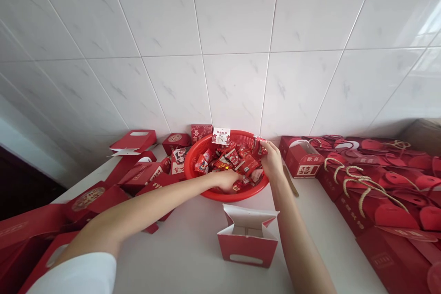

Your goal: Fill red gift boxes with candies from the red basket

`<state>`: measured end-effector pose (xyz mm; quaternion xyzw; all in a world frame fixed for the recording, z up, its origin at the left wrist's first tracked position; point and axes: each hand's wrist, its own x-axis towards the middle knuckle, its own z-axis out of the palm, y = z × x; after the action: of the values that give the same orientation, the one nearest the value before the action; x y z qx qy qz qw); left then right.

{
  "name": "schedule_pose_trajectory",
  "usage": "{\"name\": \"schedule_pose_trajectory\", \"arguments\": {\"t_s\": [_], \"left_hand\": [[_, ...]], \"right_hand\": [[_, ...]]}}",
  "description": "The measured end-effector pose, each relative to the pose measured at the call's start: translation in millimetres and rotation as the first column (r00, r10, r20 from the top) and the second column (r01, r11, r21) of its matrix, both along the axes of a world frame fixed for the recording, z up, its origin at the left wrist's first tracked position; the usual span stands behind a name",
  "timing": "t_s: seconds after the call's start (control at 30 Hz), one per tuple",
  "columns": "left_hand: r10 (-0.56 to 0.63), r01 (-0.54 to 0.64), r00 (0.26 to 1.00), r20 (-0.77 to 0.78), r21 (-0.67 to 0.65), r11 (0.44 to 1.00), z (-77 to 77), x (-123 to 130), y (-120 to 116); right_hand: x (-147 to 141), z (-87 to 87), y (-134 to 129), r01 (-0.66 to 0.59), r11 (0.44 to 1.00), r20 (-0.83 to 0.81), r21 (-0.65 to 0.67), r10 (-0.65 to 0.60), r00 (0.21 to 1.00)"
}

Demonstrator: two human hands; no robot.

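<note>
A red plastic basket (193, 158) holds many small red candy packets (250, 164). My left hand (228, 180) reaches into it from the left, its fingers curled down among the packets; whatever is in them is hidden. At the basket's right rim, my right hand (272, 158) is closed on a red-and-white candy packet (259, 144), held between thumb and fingers. In front of the basket stands a red paper box (248, 249) with its top unfolded, showing a white inside and nothing visible in it.
Red boxes (148, 174) pile up on the left. On the right stand rows of closed red gift boxes (379, 202) with rope handles (365, 186). A red box with a window (303, 158) is beside the basket, near a thin brown strip (291, 181). The tiled wall (234, 87) borders the white table (172, 257).
</note>
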<state>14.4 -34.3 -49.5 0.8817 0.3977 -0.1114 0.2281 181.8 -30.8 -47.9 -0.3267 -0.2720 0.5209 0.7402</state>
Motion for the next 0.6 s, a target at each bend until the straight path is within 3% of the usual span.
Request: {"name": "schedule_pose_trajectory", "arguments": {"t_s": [0.17, 0.27, 0.37, 0.47, 0.6], "left_hand": [[0.106, -0.094, 0.949, 0.296, -0.055, 0.994, 12.4, -1.0, 11.6], [0.249, -0.201, 0.827, 0.504, -0.148, 0.968, 14.5, -5.1, 20.2], [0.333, -0.236, 0.712, 0.618, -0.236, 0.943, 15.6, -9.2, 31.2], [0.305, -0.276, 0.66, 0.687, -0.156, 0.948, 18.2, -13.0, 42.6], [0.292, -0.397, 0.695, 0.657, 0.013, 0.918, 21.4, -17.6, 51.7]], "right_hand": [[-0.9, 2.1, -0.9, 0.009, 1.0, -0.021, 0.008, -0.009, 1.0], [-1.0, 4.3, -1.9, 0.002, 1.0, -0.033, 0.0, -0.002, 0.999], [-1.2, 6.2, -2.8, 0.001, 1.0, -0.048, -0.013, -0.002, 0.999], [-1.6, 6.9, -3.6, 0.001, 1.0, -0.042, -0.018, -0.002, 0.999], [-2.0, 6.4, -3.7, -0.006, 1.0, -0.042, -0.012, 0.006, 0.999]]}}
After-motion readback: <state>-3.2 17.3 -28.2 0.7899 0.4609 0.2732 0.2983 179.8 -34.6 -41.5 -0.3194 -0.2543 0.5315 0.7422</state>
